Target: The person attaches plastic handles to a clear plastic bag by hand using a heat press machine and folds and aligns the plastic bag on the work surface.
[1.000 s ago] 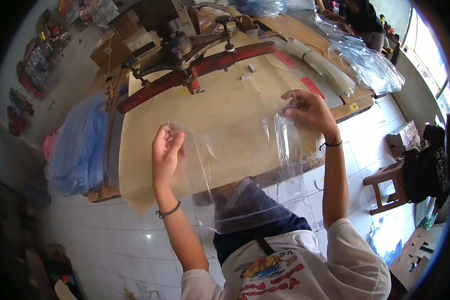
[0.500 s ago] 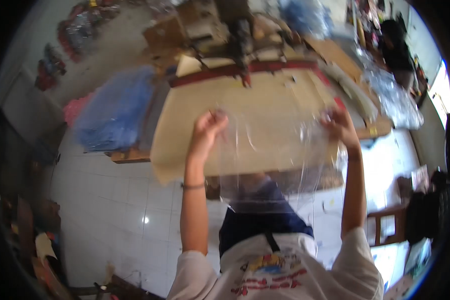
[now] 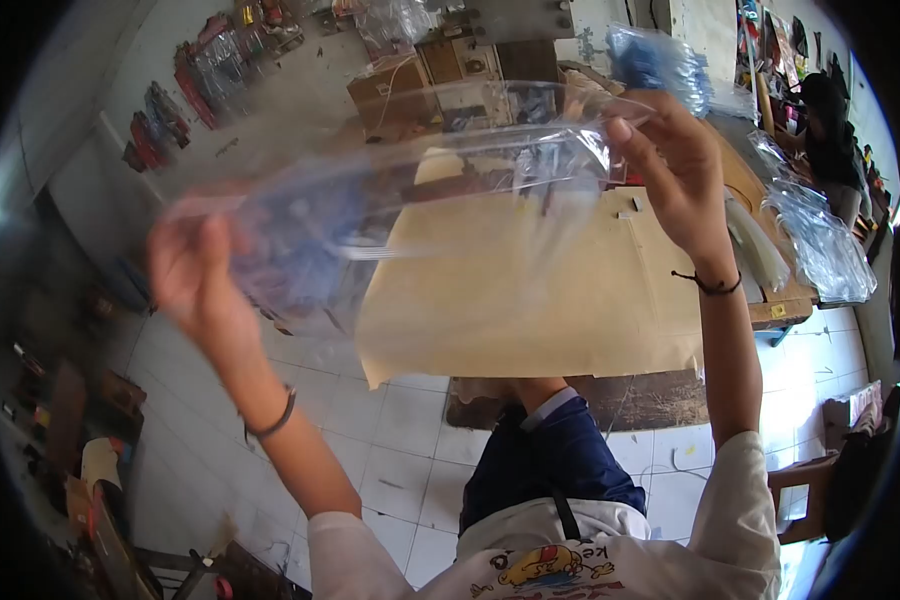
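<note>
A clear plastic sheet or bag [image 3: 450, 215] is stretched in the air between my two hands, above the tan paper [image 3: 530, 310] on the table. My left hand [image 3: 202, 265], blurred, grips its left end, out past the table's left side. At the other end my right hand [image 3: 670, 160] pinches a corner between thumb and fingers, higher up and nearer the camera than the table. Through the plastic, the red bar [image 3: 445, 188] of the press and a blue plastic stack [image 3: 320, 215] show indistinctly.
Behind the table are cardboard boxes [image 3: 395, 95] and a blue plastic bundle [image 3: 660, 70]. Clear plastic [image 3: 820, 240] lies at the right, near another person [image 3: 830, 130] in dark clothes. A wooden stool [image 3: 805, 490] stands at lower right on the tiled floor.
Both hands have risen with the plastic, and my left hand has swung far out to the left. The sheet, hanging down before, is now lifted and spread sideways. The view has shifted too.
</note>
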{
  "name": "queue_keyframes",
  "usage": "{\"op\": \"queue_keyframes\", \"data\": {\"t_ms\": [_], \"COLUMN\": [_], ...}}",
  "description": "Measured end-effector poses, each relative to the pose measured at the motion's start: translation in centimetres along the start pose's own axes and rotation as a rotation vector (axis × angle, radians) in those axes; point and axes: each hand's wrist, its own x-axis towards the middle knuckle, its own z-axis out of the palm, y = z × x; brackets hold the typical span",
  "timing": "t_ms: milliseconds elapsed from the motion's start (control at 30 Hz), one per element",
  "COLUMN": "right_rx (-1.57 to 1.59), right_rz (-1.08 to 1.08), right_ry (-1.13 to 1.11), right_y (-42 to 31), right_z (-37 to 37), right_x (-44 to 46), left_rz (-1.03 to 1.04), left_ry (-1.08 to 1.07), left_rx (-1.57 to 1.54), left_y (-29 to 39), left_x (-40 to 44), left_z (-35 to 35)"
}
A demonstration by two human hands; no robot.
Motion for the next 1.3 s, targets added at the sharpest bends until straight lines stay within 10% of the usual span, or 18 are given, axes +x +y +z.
{"op": "queue_keyframes", "data": {"t_ms": [167, 367, 667, 900, 1300], "right_rx": [-0.123, -0.024, 0.158, 0.021, -0.536], "right_rz": [-0.137, 0.142, 0.448, 0.246, -0.346], "right_ry": [-0.055, -0.154, -0.334, -0.215, -0.626], "right_y": [1.1, 4.0, 5.8, 7.5, 10.2], "right_z": [0.1, 0.8, 1.3, 1.6, -1.6], "right_x": [-2.8, -6.0, -6.9, -8.6, -12.8], "left_rz": [0.304, -0.396, -0.452, -0.466, -0.020], "left_ry": [-0.273, -0.017, 0.032, -0.090, -0.469], "left_rx": [0.024, -0.082, -0.098, -0.004, 0.597], "left_y": [0.6, -0.5, -2.2, -2.7, -2.0], "left_x": [-6.1, -13.7, -14.6, -17.1, -23.8], "left_z": [-4.6, -2.4, -0.9, -1.8, -1.8]}}
